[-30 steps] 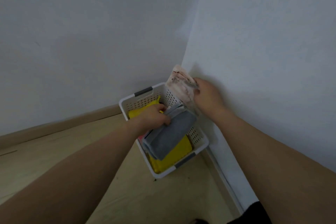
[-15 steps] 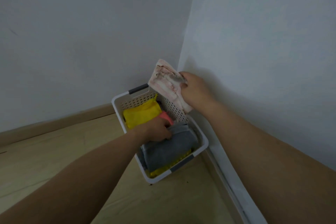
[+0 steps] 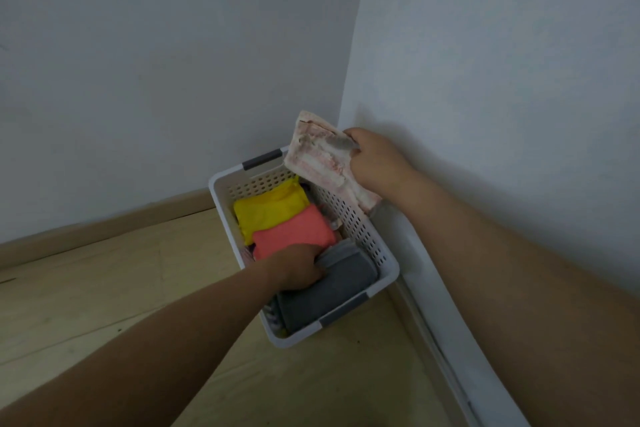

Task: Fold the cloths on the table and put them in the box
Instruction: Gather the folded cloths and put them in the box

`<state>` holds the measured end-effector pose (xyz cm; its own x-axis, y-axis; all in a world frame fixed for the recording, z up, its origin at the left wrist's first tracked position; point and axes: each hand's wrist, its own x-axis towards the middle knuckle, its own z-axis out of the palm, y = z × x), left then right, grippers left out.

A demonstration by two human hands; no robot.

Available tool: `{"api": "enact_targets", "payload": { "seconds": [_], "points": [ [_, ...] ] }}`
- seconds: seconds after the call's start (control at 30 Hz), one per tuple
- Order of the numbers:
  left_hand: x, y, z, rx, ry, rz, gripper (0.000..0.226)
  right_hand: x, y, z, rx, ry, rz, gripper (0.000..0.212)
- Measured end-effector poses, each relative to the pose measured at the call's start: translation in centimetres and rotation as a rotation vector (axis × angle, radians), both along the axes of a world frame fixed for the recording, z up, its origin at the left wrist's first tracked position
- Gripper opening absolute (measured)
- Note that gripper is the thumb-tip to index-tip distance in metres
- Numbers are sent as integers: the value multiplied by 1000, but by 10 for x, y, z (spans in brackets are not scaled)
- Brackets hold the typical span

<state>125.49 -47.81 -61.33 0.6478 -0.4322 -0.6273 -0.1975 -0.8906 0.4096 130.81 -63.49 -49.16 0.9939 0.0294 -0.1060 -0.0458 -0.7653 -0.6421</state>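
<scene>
Left hand (image 3: 300, 267) is pressing the folded grey cloth (image 3: 329, 291) into the white perforated basket (image 3: 360, 229); right hand (image 3: 372, 158) is gripping a folded pink-and-white cloth (image 3: 323, 163), closed around it above the rim at 1 o'clock.
Soft, limp fabrics are compressing easily; it looks best to be holding the grey stack flat beside the coral cloth (image 3: 292, 234) and yellow cloth (image 3: 270, 210) while sliding the next one in.

I look down into a corner where two pale grey walls (image 3: 173, 62) meet — the seam runs straight down ahead of me. Below the walls lies a light wooden floor (image 3: 104, 315). A tan skirting board (image 3: 104, 227) follows the left wall's foot — a white skirting (image 3: 450, 340) runs along the right wall's
</scene>
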Motion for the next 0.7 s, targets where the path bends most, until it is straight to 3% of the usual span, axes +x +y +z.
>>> {"api": "enact_targets", "payload": {
  "seconds": [0.07,0.17,0.27,0.37,0.47,0.7],
  "points": [
    [1,6,14,68,-11,-48,47,6,8,4,-14,20,18,33],
    [7,23,44,321,-16,-197,38,19,28,3,-76,58,87,29],
    [18,47,69,499,-31,-280,31,33,51,-7,-236,148,229,28],
    [27,68,84,572,-257,-292,26,39,64,-29,-427,302,365,37],
    [32,84,89,592,-432,-282,28,44,68,-51,-502,430,440,37],
    [36,109,69,406,-440,-92,23,57,72,-63,-487,555,557,36]
  ]
}}
